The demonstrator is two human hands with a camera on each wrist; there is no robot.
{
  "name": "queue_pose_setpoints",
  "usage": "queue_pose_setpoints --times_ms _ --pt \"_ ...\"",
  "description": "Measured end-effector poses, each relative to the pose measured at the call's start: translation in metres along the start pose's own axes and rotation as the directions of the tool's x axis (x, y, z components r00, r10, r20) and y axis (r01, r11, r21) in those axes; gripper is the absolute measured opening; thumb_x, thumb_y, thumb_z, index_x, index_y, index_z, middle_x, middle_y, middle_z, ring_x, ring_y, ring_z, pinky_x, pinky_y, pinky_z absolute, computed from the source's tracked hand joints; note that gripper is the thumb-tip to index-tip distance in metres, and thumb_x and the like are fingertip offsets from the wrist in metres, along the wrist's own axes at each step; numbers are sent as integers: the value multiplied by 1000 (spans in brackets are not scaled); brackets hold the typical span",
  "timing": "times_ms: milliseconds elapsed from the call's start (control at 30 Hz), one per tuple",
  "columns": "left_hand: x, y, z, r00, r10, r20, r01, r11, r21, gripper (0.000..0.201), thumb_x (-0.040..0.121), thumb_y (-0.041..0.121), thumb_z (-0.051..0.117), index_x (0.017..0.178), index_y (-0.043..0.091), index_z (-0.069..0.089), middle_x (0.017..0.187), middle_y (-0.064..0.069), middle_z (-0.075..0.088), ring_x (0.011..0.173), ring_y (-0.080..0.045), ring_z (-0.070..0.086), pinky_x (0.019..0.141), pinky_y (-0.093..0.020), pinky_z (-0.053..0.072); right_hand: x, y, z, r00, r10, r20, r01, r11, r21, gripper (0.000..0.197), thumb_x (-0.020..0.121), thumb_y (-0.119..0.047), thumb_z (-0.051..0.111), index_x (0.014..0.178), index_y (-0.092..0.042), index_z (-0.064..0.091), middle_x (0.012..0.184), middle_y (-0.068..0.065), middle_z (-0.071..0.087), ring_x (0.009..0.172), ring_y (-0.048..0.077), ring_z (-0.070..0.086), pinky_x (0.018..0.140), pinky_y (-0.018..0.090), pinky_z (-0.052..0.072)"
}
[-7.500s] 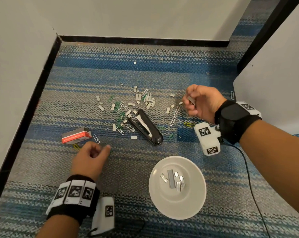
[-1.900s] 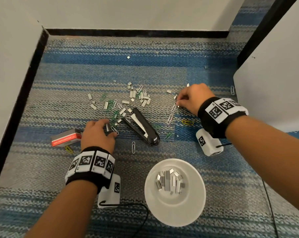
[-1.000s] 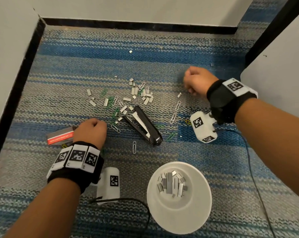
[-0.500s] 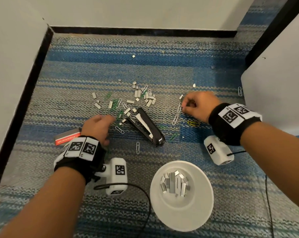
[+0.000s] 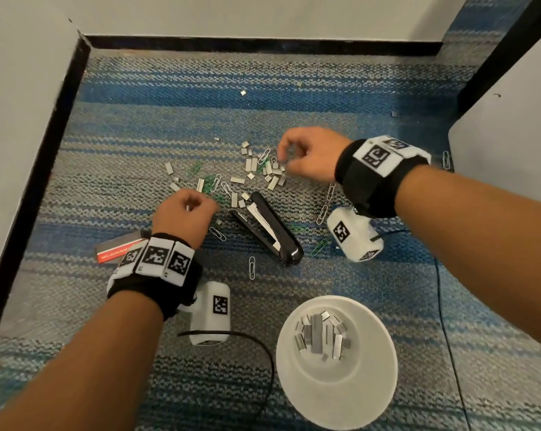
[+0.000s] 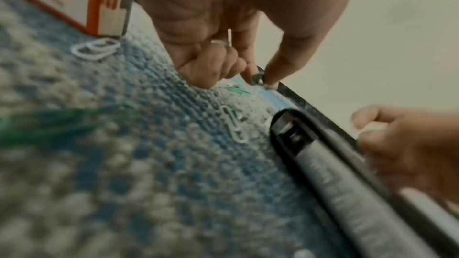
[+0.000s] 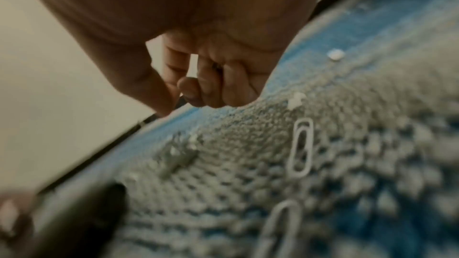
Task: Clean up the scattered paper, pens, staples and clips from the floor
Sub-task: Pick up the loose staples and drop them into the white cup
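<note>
Short staple strips (image 5: 274, 175) and silver and green paper clips (image 5: 208, 185) lie scattered on the striped carpet around a black stapler (image 5: 272, 231). My right hand (image 5: 289, 160) hovers over the staple pile with its fingers curled; in the right wrist view its thumb and forefinger (image 7: 178, 101) pinch a small dark piece just above the floor. My left hand (image 5: 185, 209) is left of the stapler, and its fingertips (image 6: 258, 81) pinch a small metal piece, with a staple strip tucked in the palm. A white bowl (image 5: 384, 384) near me holds several staple strips (image 5: 320, 335).
A red and white staple box (image 5: 115, 250) lies behind my left wrist. Loose silver clips (image 5: 252, 267) sit between the stapler and the bowl. White walls with black skirting close in on the left and back, and a grey panel (image 5: 505, 135) stands at the right. A black cable (image 5: 263, 346) loops by the bowl.
My right hand has moved left from beside the stapler to the staple pile. My left hand has shifted slightly forward towards the clips. The bowl holds more staples than 7.5 s ago.
</note>
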State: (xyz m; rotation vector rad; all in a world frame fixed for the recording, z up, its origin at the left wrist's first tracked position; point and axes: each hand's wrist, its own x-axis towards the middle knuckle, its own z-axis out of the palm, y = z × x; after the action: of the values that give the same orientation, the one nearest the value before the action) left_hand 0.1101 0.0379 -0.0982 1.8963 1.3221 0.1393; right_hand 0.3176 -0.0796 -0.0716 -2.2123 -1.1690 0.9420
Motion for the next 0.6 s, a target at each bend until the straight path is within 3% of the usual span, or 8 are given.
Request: queue_pose_setpoints --times_ms 33,100,167,267,333,400,500,600 --pt "0 4 0 995 -96 34 101 976 -192 16 79 22 52 63 22 50 60 0 47 49 -19 43 49 -24 36 3 -3 2 998 -41 42 48 981 -188 13 82 -23 64 94 -28 61 75 -10 52 67 10 48 63 20 37" --pt "-3 13 0 962 -224 154 272 822 -500 19 80 9 33 64 15 41 62 -3 45 36 -13 36 42 -15 30 10 -2 7 990 -78 121 118 921 -373 23 81 -27 68 103 -28 61 83 -9 51 79 13 49 72 22 38" --pt "-8 18 -3 947 -201 250 317 698 -642 19 72 5 26 65 14 41 61 -4 45 36 -14 33 43 -12 28 12 0 9 988 -94 120 134 914 -384 16 81 -28 68 96 -28 62 78 -9 50 81 15 50 75 26 43" --pt "-12 21 -7 943 -118 311 310 651 -693 10 56 16 33 63 15 41 61 -4 45 43 -15 33 45 -15 26 11 7 10 990 -125 62 139 929 -344 3 81 -24 62 83 -27 62 64 -15 48 75 15 51 71 25 42" --pt "-7 19 -5 941 -133 311 316 674 -667 5 66 18 38 61 18 38 60 0 42 42 -13 32 44 -14 24 9 12 12 993 -117 23 118 941 -318 8 81 -25 62 89 -23 62 70 -9 53 75 17 52 70 23 37" --pt "4 13 0 957 -148 251 270 778 -568 23 82 23 44 60 22 37 58 4 40 41 -11 31 40 -14 24 8 16 13 994 -110 13 109 947 -302 24 81 -32 66 102 -23 59 76 -5 53 75 18 52 68 25 36" --pt "15 1 6 998 -6 61 16 984 -178 30 82 29 63 60 23 43 56 3 42 48 -14 38 48 -22 34 9 18 15 996 -91 25 94 937 -337 31 82 -39 67 110 -29 57 78 -5 50 77 17 49 69 26 36" --pt "15 -2 9 985 168 45 -171 983 72 13 79 26 68 76 24 56 57 4 46 52 -12 43 53 -25 31 13 16 17 996 -78 48 90 934 -345 19 81 -36 67 96 -26 61 75 -5 52 78 20 53 70 27 41"
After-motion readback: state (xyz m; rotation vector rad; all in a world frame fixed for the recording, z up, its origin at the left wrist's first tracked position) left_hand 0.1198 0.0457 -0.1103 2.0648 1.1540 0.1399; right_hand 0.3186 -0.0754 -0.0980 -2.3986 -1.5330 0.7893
